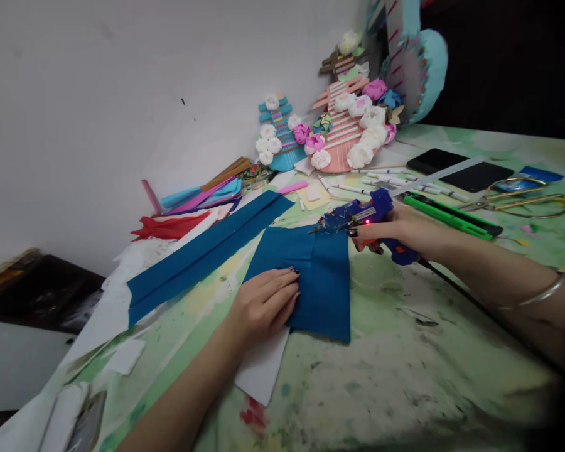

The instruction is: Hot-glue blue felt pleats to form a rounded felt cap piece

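My right hand (395, 232) grips a blue hot glue gun (370, 210) with a red light on its side and a glue stick (437, 176) poking out the back. Its nozzle points left, at the upper part of a dark blue sheet (327, 295), which looks like fabric or crepe paper. My left hand (266, 301) lies on that sheet with its fingers stretched out, pressing near a folded edge. A white piece of paper or card (263, 367) sticks out below the left hand. Beyond it lies a long folded blue strip (207, 254).
A green cutter (452, 216), gold-handled scissors (527, 198) and a black phone-like slab (459, 169) lie at the right. Several markers (405, 179) are scattered behind the glue gun. Flower-decorated guitar shapes (343, 135) lean at the wall. Coloured paper (202, 191) is piled at the left.
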`<action>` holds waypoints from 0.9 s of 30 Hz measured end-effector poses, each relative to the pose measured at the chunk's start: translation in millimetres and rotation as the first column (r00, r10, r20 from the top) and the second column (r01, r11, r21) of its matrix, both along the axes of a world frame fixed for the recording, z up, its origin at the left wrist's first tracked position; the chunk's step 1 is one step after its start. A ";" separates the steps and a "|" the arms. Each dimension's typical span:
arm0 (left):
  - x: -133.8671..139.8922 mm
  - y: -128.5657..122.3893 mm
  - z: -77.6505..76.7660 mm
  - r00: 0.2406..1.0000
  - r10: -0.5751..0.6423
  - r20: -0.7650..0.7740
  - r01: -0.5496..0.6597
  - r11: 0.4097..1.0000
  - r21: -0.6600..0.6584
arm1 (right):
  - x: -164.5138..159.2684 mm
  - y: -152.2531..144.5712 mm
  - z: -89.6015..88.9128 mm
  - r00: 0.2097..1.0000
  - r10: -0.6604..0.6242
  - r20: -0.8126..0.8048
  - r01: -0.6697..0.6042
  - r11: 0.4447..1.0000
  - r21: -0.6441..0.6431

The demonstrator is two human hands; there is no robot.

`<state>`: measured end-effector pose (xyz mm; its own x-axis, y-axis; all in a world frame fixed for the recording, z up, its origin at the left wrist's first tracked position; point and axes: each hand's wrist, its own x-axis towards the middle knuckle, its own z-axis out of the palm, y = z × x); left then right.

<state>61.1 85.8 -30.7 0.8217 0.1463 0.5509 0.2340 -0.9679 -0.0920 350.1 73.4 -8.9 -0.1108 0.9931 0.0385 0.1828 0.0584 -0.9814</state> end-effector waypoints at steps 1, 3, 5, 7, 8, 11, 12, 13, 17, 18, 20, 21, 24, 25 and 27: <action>0.5 -1.2 1.6 1.000 0.004 -0.013 -0.004 1.000 -0.027 | 0.3 -0.3 0.0 1.000 0.000 -0.013 0.000 1.000 0.005; 1.9 -4.0 5.1 0.995 0.015 -0.102 -0.021 0.998 -0.058 | 0.9 -0.6 -0.2 0.999 -0.007 -0.041 0.007 1.000 0.008; 2.9 -6.6 7.1 0.980 0.028 -0.195 -0.037 0.998 -0.045 | 1.2 -0.9 -0.1 0.998 -0.012 -0.062 0.012 1.000 0.000; 3.0 -8.1 6.5 0.974 0.032 -0.223 -0.033 0.999 -0.002 | 0.9 -1.3 0.6 0.996 -0.033 -0.088 0.032 0.999 -0.018; 2.9 -8.6 5.3 0.975 0.027 -0.221 -0.023 1.000 0.019 | 0.6 -1.5 1.0 0.995 -0.038 -0.095 0.036 0.999 -0.022; 2.8 -9.2 0.8 0.978 -0.006 -0.210 0.020 0.998 0.063 | 0.3 -1.6 1.6 0.997 -0.023 -0.080 0.022 1.000 -0.016; 3.3 -9.3 -0.6 0.978 -0.015 -0.208 0.031 0.997 0.074 | 0.6 -1.3 1.3 0.998 -0.017 -0.068 0.016 1.000 -0.013; 4.1 -9.3 -1.8 0.978 -0.020 -0.206 0.038 0.995 0.087 | 1.0 -0.9 1.0 0.998 -0.012 -0.060 0.012 1.000 -0.010; 9.7 -9.3 -4.0 0.969 0.009 -0.246 0.031 0.987 0.158 | 2.3 0.9 -0.5 0.999 0.016 -0.044 -0.017 1.000 -0.013; 11.2 -9.6 -3.9 0.963 0.026 -0.269 0.021 0.985 0.169 | 2.4 1.0 -0.7 0.999 0.020 -0.039 -0.021 1.000 -0.015; 13.5 -10.9 -2.7 0.950 0.066 -0.304 -0.013 0.985 0.172 | 2.5 1.0 -0.6 0.999 0.018 -0.034 -0.019 1.000 -0.020; 14.2 -11.8 -1.9 0.946 0.084 -0.312 -0.033 0.985 0.167 | 2.5 0.9 -0.4 0.999 0.015 -0.032 -0.016 1.000 -0.022; 14.1 -14.1 -0.4 0.947 0.102 -0.303 -0.064 0.989 0.134 | 2.7 0.4 0.2 1.000 0.019 -0.025 -0.020 1.000 -0.024; 13.4 -14.3 -0.5 0.951 0.098 -0.292 -0.063 0.990 0.127 | 2.8 0.3 0.4 1.000 0.024 -0.020 -0.025 0.999 -0.025; 11.5 -13.3 -2.1 0.964 0.090 -0.251 -0.061 0.991 0.121 | 2.8 0.2 0.2 0.999 0.033 -0.012 -0.033 0.999 -0.030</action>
